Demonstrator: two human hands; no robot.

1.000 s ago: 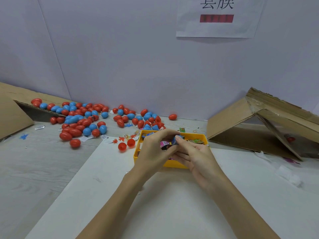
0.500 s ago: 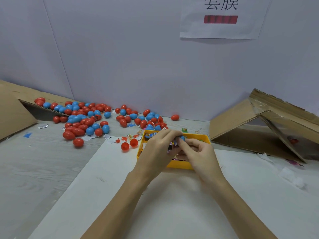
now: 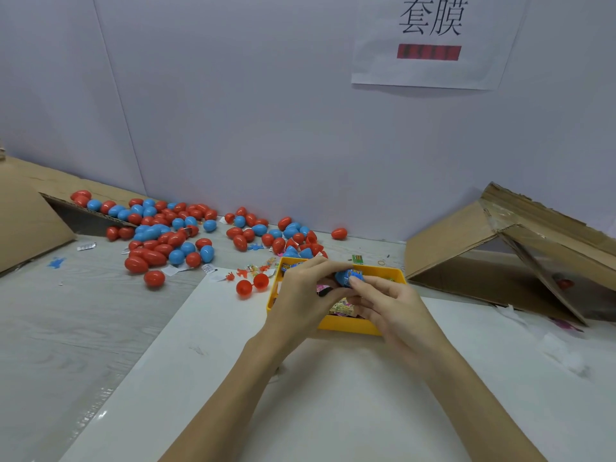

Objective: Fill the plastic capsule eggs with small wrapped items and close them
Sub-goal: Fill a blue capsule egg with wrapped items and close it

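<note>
Just right of frame centre, above the yellow tray (image 3: 346,325): one blue capsule egg (image 3: 346,276), held between both hands, its long axis roughly level, left to right. A small wrapped item (image 3: 356,274) with a blue printed wrapper sits at its right-hand end; print unreadable.

Left hand (image 3: 305,295): fingers curled round the egg from the left. Right hand (image 3: 388,300): fingertips (image 3: 355,282) pinching the wrapped item against the egg.

Yellow tray: one, rectangular, on a white board (image 3: 300,395), holding mixed wrapped items, count not discernible.

Open red capsule (image 3: 252,285): one, two halves joined, just left of the tray.

Loose eggs (image 3: 173,231): red and blue, several dozen, heaped at middle left along the wall; one lone red egg (image 3: 339,233) apart at the right.

Cardboard boxes: two, one at far left (image 3: 26,215), one at right (image 3: 513,248), both tipped on their sides.

Paper sign (image 3: 433,41), upper right on the wall: reads "套膜", red bar beneath.
</note>
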